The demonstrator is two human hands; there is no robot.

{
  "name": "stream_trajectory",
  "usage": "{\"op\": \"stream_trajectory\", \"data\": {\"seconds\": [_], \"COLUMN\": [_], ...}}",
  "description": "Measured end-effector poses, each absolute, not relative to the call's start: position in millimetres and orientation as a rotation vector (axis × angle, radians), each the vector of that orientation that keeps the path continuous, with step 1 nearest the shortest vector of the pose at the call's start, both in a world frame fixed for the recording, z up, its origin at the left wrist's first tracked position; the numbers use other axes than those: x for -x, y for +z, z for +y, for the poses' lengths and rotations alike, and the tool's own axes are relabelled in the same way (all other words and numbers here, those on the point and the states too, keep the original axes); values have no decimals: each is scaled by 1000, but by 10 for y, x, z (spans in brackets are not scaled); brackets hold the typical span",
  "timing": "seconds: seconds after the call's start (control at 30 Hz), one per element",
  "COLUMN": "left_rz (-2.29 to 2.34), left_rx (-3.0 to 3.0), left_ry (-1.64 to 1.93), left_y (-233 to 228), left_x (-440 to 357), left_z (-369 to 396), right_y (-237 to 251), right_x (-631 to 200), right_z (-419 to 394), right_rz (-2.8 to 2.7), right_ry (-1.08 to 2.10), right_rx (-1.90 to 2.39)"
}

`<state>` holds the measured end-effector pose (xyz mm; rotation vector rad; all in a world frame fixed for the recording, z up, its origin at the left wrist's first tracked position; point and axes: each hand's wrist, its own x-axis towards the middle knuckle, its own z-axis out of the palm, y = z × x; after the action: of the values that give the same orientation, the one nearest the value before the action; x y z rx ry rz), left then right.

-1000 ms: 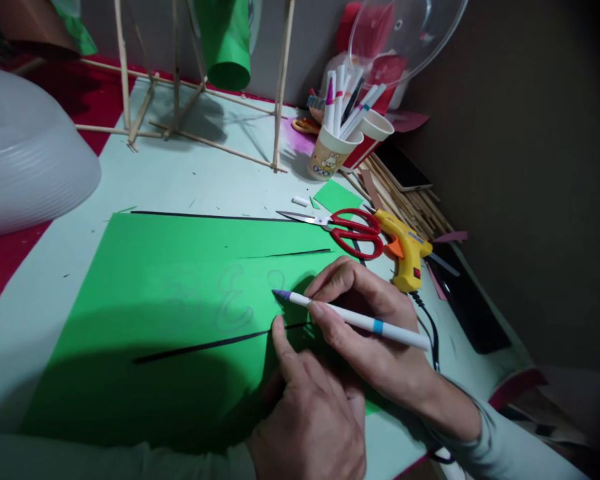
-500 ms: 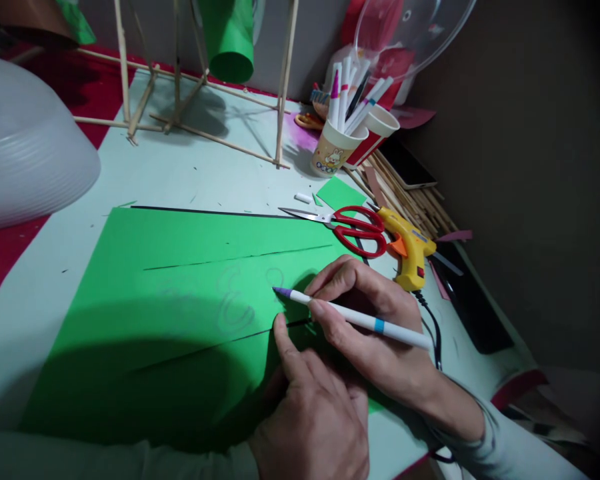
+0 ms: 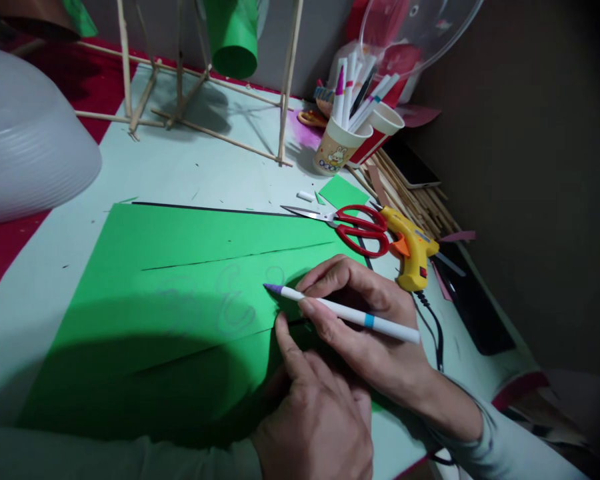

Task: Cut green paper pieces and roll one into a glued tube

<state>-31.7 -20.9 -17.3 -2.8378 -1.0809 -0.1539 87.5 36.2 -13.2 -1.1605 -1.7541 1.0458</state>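
Note:
My right hand (image 3: 365, 313) grips a white marker (image 3: 345, 313) with a blue band, its purple tip close over a sheet of green paper (image 3: 145, 233); whether the tip touches, I cannot tell. On the sheet are faint curling marks (image 3: 235, 303) and two long dark lines running across it. Just below the marker, my left hand (image 3: 315, 407) rests on the paper, index finger stretched out and pressing near the lower line. Its other fingers are partly hidden. Red-handled scissors (image 3: 363, 230) lie at the sheet's upper right corner.
Right of the scissors is a yellow glue gun (image 3: 413, 247) with a black cord. Behind stand a paper cup (image 3: 343, 147) of markers and a wooden stick frame (image 3: 220, 137). A translucent ribbed dome (image 3: 30, 147) sits left. Wooden sticks (image 3: 420, 200) and a phone (image 3: 410, 163) lie right.
My right hand has shifted slightly left with the marker, so its tip sits left of the small loop. My left hand keeps its place on the paper.

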Motion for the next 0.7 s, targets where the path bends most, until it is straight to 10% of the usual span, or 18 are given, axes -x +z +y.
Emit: {"op": "stream_trajectory", "data": {"seconds": [0.7], "left_rz": [-994], "left_rx": [2849], "left_ry": [-12], "left_y": [-142], "left_x": [331], "left_z": [-175], "right_y": [-167], "right_x": [-884], "right_z": [405], "right_rz": [-1723], "right_ry": [849], "right_rx": [1239]}}
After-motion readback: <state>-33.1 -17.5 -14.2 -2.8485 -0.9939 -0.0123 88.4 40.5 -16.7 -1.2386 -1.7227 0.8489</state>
